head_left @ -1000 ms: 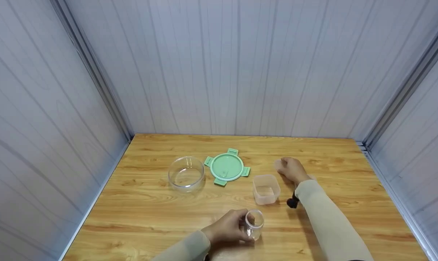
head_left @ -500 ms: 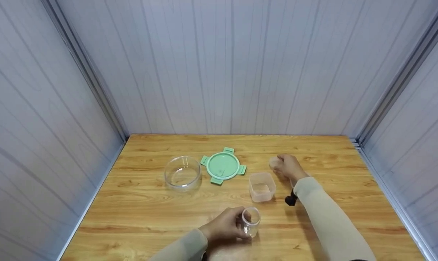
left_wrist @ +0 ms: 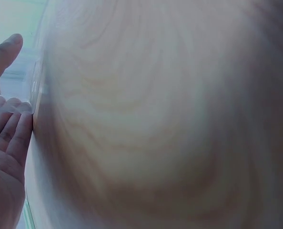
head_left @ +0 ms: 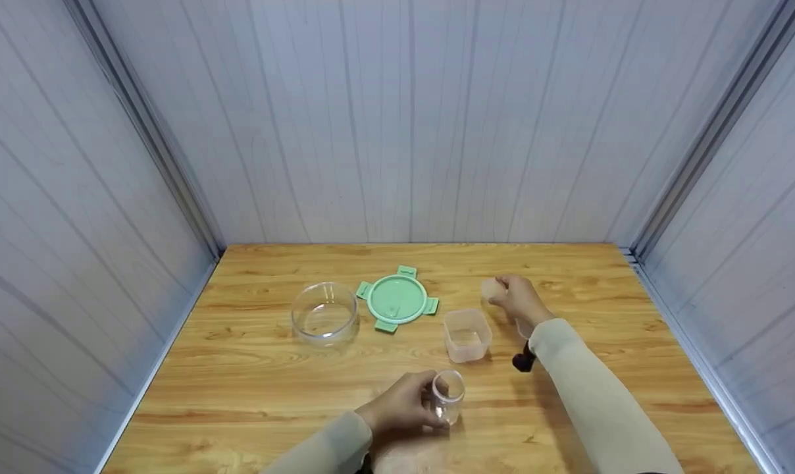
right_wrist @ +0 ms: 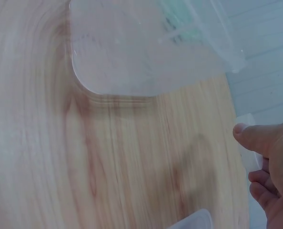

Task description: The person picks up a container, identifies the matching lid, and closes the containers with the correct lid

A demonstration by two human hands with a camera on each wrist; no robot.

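My left hand (head_left: 403,403) holds a small clear jar (head_left: 449,401) upright near the front of the table. In the left wrist view, the thumb (left_wrist: 7,52) is on one side of the jar and the fingers are under the other. My right hand (head_left: 521,301) pinches a small round translucent lid (head_left: 491,288) between thumb and fingers. The lid also shows in the right wrist view, a pale disc (right_wrist: 250,157) behind the thumb. Between the hands stands a translucent square container (head_left: 467,349), its top uncovered.
A round glass bowl (head_left: 325,329) stands at the left. Beside it lies a green lid (head_left: 397,299) with side flaps. Partly hidden under the right wrist is another translucent piece (head_left: 524,328). White panelled walls (head_left: 397,131) enclose the table (head_left: 253,375) at back and sides.
The head view has shifted slightly, so everything sits a little further left. Both hands keep their hold; the lid in my right hand appears slightly further from the square container.
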